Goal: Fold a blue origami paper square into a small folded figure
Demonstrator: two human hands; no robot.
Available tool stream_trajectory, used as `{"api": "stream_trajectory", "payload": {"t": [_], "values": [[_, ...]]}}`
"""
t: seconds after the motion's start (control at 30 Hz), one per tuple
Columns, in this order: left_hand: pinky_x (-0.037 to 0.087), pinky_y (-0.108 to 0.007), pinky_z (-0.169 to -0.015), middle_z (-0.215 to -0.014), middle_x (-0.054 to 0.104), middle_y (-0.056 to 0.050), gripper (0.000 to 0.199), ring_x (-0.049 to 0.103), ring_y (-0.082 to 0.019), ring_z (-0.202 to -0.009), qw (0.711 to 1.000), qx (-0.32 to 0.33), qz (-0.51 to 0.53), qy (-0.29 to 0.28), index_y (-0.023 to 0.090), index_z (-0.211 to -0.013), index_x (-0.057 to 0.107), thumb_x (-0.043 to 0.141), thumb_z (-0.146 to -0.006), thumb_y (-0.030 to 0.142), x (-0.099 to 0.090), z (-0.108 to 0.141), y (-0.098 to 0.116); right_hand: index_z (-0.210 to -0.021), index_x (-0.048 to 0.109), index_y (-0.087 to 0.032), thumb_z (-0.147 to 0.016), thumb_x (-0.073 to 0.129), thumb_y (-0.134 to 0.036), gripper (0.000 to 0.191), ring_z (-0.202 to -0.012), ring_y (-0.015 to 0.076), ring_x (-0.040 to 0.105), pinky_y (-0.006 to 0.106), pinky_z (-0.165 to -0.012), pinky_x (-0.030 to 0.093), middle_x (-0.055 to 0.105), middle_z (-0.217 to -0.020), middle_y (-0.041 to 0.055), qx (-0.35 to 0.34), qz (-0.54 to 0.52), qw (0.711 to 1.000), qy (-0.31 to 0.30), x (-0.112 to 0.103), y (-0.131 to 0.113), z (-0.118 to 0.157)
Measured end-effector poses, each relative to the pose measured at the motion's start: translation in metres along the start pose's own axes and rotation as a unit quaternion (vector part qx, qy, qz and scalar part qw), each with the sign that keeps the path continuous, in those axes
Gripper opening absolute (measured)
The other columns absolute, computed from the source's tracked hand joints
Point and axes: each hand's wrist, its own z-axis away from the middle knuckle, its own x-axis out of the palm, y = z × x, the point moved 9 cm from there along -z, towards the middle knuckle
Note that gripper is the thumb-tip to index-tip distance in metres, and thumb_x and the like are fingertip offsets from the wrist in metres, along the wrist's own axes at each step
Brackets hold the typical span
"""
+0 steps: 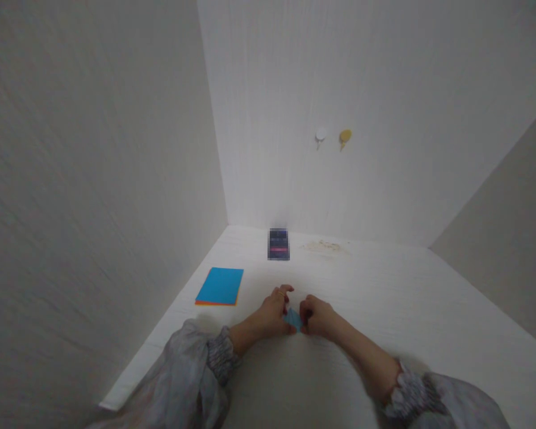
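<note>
A small folded piece of light blue paper (293,319) is between my two hands, just above or on the white table; I cannot tell which. My left hand (274,314) grips its left side, thumb at the near edge and fingers curled over the far side, with a ring on one finger. On the right side, my right hand (318,316) pinches the paper with its fingers curled in. Parts of the paper are hidden behind the fingers. To the left of my left hand lies a stack of square coloured paper (221,286), blue on top with orange edges beneath.
A dark, pixelated object (279,244) stands at the back of the white table (384,292), near the wall. Right of it is a brownish worn patch (326,246). A white hook (320,135) and a yellow hook (345,137) are on the back wall. Walls enclose both sides.
</note>
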Motion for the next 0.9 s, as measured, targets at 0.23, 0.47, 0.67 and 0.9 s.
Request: {"api": "stream_trajectory", "payload": {"t": [0.23,0.47,0.67,0.9], "values": [[0.040,-0.026,-0.070,-0.097,0.041,-0.002,0.089,0.049,-0.013,-0.079,0.996,0.026,0.072,-0.046,0.024,-0.119,0.020,0.070,-0.047,0.012,0.000,0.003,-0.003,-0.057,0.054,-0.018,-0.047,0.067,-0.016,0.017,-0.056,0.0102,0.047,0.019,-0.048,0.030,0.052,-0.062,-0.0040,0.019,-0.013,1.000,0.003,-0.001,0.010,0.000],[0.040,-0.028,-0.068,-0.093,0.048,-0.002,0.093,0.050,-0.015,-0.073,1.000,-0.020,0.000,-0.002,0.020,-0.121,0.026,0.075,-0.042,0.034,-0.003,0.001,-0.002,-0.053,0.049,-0.017,-0.048,0.064,-0.013,0.016,-0.056,0.0104,0.046,0.019,-0.046,0.026,0.050,-0.059,-0.0036,0.030,-0.021,0.999,0.013,-0.002,0.007,-0.001],[0.039,-0.029,-0.074,-0.095,0.047,-0.002,0.095,0.051,-0.015,-0.073,0.995,-0.083,-0.057,0.010,0.020,-0.119,0.031,0.076,-0.035,0.027,-0.002,-0.001,-0.001,-0.058,0.049,-0.017,-0.048,0.063,-0.015,0.018,-0.054,0.0110,0.047,0.020,-0.045,0.026,0.050,-0.055,-0.0040,0.059,-0.034,0.997,0.022,0.004,0.011,-0.004],[0.040,-0.027,-0.069,-0.097,0.045,-0.002,0.094,0.050,-0.013,-0.072,0.997,-0.061,-0.029,-0.021,0.023,-0.122,0.026,0.073,-0.041,0.019,-0.001,0.003,-0.002,-0.057,0.049,-0.017,-0.044,0.066,-0.014,0.021,-0.053,0.0104,0.047,0.019,-0.043,0.027,0.051,-0.054,-0.0046,0.070,-0.054,0.996,0.015,0.005,0.018,-0.004]]}}
